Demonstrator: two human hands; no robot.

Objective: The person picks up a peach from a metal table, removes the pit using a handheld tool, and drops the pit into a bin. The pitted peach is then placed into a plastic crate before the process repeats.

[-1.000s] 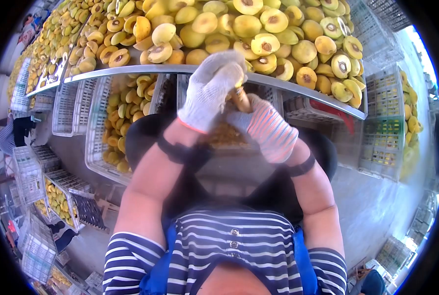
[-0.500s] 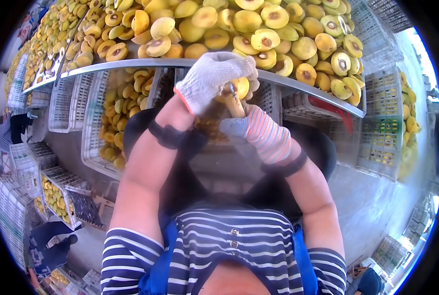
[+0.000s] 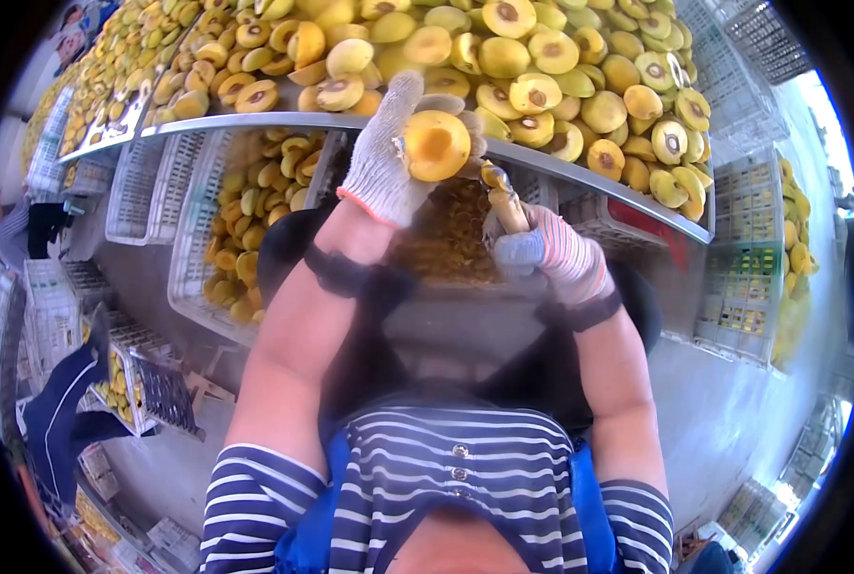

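In a white knit glove with an orange cuff, my left hand holds a yellow peach half near the table's front edge. Its cut face is turned up and shows a round hollow. The thumb stands up beside the fruit. My right hand, in a striped glove, is closed around a pitting tool with a wooden handle and a metal tip. The tip points up, a little to the right of the peach half and apart from it. Below both hands lies a container of brownish scraps, partly hidden.
A metal-edged table bears a large heap of halved peaches, many with pits. Under its left part stands a white crate of peach halves. More crates stand at right. A person in dark clothing is at far left.
My hands have moved apart: the tool has left the fruit and shifted right. The peach half now faces up with its hollow showing. The person at left has moved.
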